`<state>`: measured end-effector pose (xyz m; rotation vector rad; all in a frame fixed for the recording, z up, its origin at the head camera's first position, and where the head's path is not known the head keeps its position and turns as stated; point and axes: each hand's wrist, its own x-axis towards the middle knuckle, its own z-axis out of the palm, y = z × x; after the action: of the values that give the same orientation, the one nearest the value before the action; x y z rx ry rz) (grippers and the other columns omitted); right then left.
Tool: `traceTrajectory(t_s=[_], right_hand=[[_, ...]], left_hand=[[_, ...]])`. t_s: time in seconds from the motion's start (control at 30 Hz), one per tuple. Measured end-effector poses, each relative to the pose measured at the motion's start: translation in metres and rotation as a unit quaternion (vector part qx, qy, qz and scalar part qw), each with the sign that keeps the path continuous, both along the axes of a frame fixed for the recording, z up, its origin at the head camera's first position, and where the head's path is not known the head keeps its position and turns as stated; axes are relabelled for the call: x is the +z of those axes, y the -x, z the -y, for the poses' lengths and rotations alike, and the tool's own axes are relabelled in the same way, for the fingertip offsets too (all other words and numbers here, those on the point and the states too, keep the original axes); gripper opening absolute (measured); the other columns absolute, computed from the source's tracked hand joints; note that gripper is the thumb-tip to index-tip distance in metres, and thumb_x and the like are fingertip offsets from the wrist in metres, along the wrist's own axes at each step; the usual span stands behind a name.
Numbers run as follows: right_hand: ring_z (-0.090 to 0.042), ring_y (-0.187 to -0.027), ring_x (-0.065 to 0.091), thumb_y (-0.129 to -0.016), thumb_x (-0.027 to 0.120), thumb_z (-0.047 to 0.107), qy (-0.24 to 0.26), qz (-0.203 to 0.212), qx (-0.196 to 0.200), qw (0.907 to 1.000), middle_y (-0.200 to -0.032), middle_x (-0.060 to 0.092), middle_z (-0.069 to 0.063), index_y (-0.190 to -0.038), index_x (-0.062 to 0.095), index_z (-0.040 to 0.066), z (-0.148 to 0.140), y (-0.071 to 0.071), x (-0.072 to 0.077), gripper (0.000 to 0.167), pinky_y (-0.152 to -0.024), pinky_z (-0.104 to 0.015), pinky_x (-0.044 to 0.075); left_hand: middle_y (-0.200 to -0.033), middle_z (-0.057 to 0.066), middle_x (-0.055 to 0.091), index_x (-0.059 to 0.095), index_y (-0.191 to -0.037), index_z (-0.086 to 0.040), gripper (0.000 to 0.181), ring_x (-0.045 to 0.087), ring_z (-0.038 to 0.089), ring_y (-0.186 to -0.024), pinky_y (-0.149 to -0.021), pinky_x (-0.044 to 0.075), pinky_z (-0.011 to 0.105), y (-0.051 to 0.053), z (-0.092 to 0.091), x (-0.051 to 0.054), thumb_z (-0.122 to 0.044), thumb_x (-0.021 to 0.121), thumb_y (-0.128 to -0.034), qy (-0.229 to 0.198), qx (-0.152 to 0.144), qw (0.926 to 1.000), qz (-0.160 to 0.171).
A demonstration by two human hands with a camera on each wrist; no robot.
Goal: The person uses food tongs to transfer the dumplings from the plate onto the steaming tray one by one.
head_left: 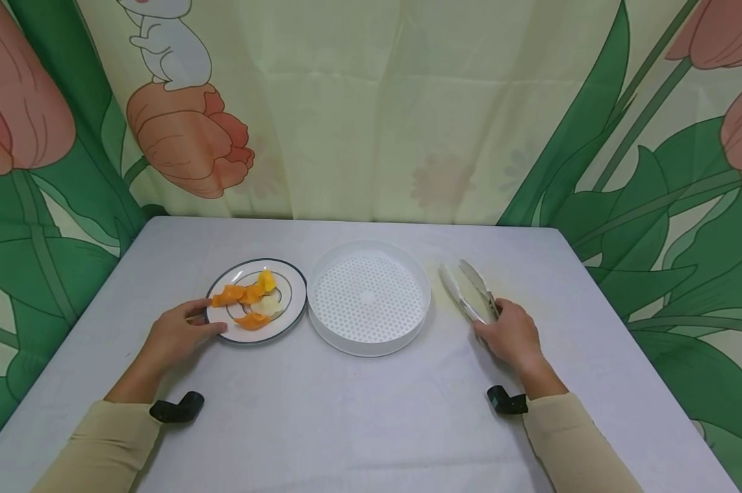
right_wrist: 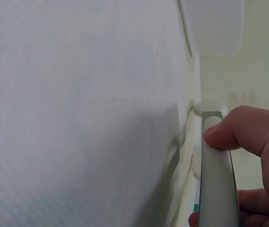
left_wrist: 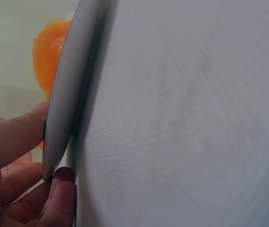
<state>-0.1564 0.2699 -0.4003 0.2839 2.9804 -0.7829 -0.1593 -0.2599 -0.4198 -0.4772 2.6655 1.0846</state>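
While the left hand (head_left: 176, 334) pinched one dark-rimmed plate (head_left: 293, 294), the right hand (head_left: 513, 335) closed its fingers round one pair of tongs (head_left: 474, 277) near one perforated tray (head_left: 369, 294).

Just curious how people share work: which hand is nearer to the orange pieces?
Left. The left hand grips the rim of the plate bearing the orange pieces; the right hand holds the tongs, beyond the white perforated tray.

The white-covered table (head_left: 322, 418) carries 2 round things — a perforated tray (head_left: 371, 348) and a dark-rimmed plate (head_left: 293, 301).
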Motion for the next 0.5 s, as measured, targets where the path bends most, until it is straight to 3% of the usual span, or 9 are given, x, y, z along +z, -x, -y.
traceTrajectory(t_s=[0.33,0.5], right_hand=[[-0.044,-0.117,0.049,-0.09,0.061,0.029,0.053,-0.063,-0.038,0.9959,-0.141,0.047,-0.032,-0.145,0.04,-0.01,0.0007,0.0005,0.0018,0.071,-0.098,-0.061,0.042],[-0.042,-0.117,0.051,-0.092,0.065,0.036,0.063,-0.08,-0.035,0.9942,-0.14,0.051,-0.03,-0.144,0.043,-0.009,0.0015,-0.0003,0.0038,0.072,-0.097,-0.058,0.044]], left_hand=[[-0.145,0.036,0.04,0.033,-0.153,0.002,0.083,0.039,0.051,-0.13,-0.104,0.042,0.06,-0.0014,-0.0002,0.0011,-0.036,0.074,-0.0913,-0.002,-0.003,1.0,0.001],[-0.144,0.036,0.04,0.032,-0.153,0.001,0.083,0.039,0.051,-0.13,-0.104,0.041,0.06,-0.0018,-0.0002,0.0012,-0.035,0.073,-0.0919,-0.007,0.001,1.0,0.005]])
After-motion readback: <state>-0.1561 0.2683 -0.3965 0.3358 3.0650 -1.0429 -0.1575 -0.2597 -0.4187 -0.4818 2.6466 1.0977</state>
